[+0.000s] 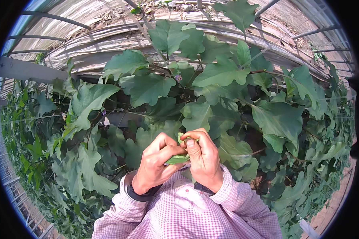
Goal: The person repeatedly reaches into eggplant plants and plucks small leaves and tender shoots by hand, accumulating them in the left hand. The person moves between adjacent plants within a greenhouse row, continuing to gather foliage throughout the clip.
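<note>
Both hands meet at chest height, in front of the checked pink smock. My left hand is closed around a folded green leaf, which sticks out between thumb and fingers. Touching it from the other side, my right hand pinches a small green plant piece between thumb and curled fingers. Whether the two green parts belong to one leaf cannot be told, since the fingers cover the middle. Just beyond the hands stands a leafy eggplant plant with broad lobed leaves.
Dense foliage spreads on the left, and large leaves on the right. A small purple flower shows among the stems. Behind the plants lie wrinkled plastic sheeting and metal bars. A pale beam crosses at left.
</note>
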{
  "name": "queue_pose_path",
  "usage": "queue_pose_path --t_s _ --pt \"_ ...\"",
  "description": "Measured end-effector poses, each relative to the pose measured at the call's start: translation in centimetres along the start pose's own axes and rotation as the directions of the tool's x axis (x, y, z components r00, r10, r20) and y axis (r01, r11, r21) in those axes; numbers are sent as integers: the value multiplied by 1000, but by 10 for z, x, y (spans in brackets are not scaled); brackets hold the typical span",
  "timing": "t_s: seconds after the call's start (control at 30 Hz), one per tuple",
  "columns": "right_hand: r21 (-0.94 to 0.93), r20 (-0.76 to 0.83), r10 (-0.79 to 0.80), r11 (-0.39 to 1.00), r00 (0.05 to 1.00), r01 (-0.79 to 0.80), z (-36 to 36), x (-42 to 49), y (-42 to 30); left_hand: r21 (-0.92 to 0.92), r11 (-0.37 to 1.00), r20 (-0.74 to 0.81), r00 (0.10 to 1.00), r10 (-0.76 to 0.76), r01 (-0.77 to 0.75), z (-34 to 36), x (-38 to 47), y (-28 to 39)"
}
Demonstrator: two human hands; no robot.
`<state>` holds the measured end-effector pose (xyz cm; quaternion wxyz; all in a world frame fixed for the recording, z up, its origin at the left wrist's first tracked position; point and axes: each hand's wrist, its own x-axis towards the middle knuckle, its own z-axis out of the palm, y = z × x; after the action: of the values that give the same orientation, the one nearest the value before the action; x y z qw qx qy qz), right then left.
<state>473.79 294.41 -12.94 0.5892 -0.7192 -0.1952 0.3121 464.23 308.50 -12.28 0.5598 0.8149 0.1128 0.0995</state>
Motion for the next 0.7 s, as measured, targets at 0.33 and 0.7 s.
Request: queue_pose_path --t_s 0.33,0.7 --pt "-215 224 -165 953 960 214 96 79 51 -942 320 -322 546 -773 -102 31 5 -77" --pt "-691 104 -296 665 950 283 93 247 81 -909 401 -304 478 -824 112 0 -44 -122"
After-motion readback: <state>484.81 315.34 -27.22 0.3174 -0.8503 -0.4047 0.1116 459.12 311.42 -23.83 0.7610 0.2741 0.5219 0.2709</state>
